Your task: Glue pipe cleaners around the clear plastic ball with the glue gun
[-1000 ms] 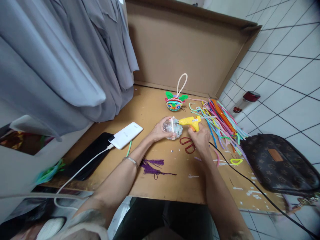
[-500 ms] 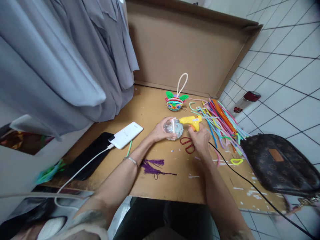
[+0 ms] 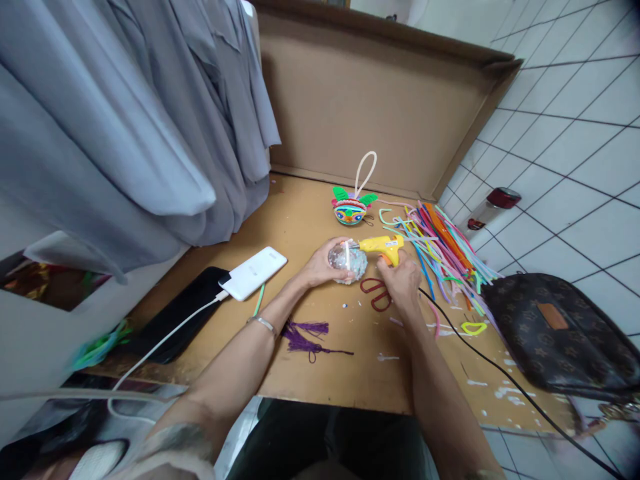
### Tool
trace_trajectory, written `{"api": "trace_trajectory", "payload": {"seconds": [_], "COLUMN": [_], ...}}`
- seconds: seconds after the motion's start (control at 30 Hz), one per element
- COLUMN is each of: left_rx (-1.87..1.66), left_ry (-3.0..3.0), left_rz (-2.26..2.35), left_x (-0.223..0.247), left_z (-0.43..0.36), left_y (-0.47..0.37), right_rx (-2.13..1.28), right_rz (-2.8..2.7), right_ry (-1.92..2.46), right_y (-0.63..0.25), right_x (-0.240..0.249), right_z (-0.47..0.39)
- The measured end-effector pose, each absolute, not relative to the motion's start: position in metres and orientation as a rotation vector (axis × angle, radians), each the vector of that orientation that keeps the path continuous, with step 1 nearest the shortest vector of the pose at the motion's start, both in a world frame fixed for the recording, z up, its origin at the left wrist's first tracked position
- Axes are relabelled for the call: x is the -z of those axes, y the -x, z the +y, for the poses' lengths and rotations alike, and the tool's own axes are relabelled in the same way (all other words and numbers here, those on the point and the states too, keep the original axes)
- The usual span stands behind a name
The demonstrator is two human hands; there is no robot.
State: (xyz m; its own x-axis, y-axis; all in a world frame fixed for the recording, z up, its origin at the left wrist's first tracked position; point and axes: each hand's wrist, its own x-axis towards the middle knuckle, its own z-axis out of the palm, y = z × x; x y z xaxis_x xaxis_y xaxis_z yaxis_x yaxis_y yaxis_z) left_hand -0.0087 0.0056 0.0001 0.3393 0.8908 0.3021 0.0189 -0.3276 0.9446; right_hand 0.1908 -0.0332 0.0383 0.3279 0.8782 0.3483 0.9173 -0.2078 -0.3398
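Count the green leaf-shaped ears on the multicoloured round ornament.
2: picture-left ear and picture-right ear, either side of the off-white loop's base. None seem hidden.

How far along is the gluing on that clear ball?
Looks done: the white strip lies across the ball, with pale material showing on one side. In hand: the left hand holds the ball; the right hand holds the glue gun to it. Perhaps left: the purple tassels, unattached on the table.
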Motion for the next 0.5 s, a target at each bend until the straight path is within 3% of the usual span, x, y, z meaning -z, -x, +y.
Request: {"api": "trace_trajectory", "payload": {"seconds": [0.5], "left_rx": [-1.116], "left_ry": [-1.660], "left_rz": [0.847], "left_x": [-0.0059], "left_z": [0.0024], "left_y": [0.0094], "right_rx": [0.206], "right_rz": [-1.605], "right_ry": [2.002], "right_y": [-0.1992], "right_x": [-0.0323], "right_z": [-0.0312]}}
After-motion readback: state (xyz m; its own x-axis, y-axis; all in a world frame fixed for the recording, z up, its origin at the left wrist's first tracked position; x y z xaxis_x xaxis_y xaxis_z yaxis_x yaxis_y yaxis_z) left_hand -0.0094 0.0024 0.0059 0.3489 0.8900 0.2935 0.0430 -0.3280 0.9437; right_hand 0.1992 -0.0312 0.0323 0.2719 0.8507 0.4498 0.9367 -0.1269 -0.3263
